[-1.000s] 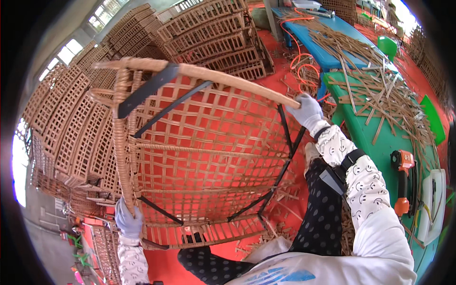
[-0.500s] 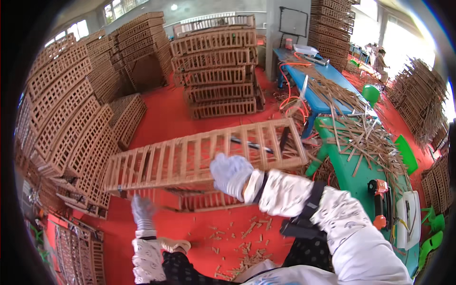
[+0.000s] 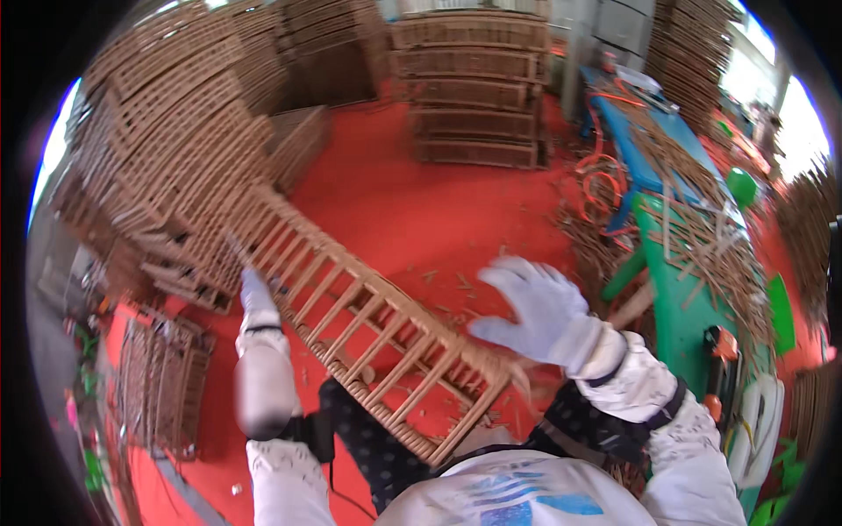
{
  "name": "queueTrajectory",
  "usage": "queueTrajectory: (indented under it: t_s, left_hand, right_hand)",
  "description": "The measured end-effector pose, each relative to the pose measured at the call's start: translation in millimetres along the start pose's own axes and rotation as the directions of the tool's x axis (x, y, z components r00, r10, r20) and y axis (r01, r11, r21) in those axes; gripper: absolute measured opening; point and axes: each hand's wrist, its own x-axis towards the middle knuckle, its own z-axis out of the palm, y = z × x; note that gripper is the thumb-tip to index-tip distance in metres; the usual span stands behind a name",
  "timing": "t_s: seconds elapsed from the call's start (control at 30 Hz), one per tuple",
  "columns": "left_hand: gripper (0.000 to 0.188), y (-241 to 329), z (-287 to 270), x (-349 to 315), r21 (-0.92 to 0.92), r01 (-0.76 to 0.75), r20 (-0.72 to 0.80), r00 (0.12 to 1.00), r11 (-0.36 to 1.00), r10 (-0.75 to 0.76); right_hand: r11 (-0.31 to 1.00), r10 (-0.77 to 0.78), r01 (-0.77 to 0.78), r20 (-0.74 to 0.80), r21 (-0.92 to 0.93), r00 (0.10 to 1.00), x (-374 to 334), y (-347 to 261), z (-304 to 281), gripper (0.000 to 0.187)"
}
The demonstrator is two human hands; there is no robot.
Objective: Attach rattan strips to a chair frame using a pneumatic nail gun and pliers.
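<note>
Left of the long green table (image 3: 680, 302) is the brown, slatted wicker frame (image 3: 379, 280). Nearer the table, the grey-gloved right hand (image 3: 539, 311) spreads empty; the grey-gloved left hand (image 3: 256, 296), farther left, blurs, grip unclear. Beyond the table, a shallow white tray's (image 3: 638, 81) contents are indistinct.

Right hand (image 3: 542, 314): gloved, fingers (image 3: 517, 279) splayed, just ahead of torso (image 3: 526, 491), not closed on anything. Right forearm (image 3: 633, 379) angles inward from torso's right side. Left hand (image 3: 256, 296): gloved, blurred, ahead-left of torso, grip unclear. Left forearm (image 3: 270, 373) points forward, left of torso.
</note>
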Motion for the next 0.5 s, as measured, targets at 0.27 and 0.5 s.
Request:
queueTrajectory:
  t_s: [0.27, 0.5]
  left_hand:
    - [0.031, 17.9, 19.5, -97.9, 0.887, -0.438, 0.31, 0.802, 0.149, 0.511]
    - [0.023, 67.2, 46.5, -166.3, 0.64, -0.757, 0.759, 0.599, -0.128, 0.253]
  right_hand:
    - [0.715, 0.192, -0.62, 0.763, 0.322, 0.617, -83.3, -44.0, -31.5, 0.046]
    - [0.921, 0.279, -0.387, 0.618, 0.044, 0.735, -88.6, -35.8, -66.6, 0.033]
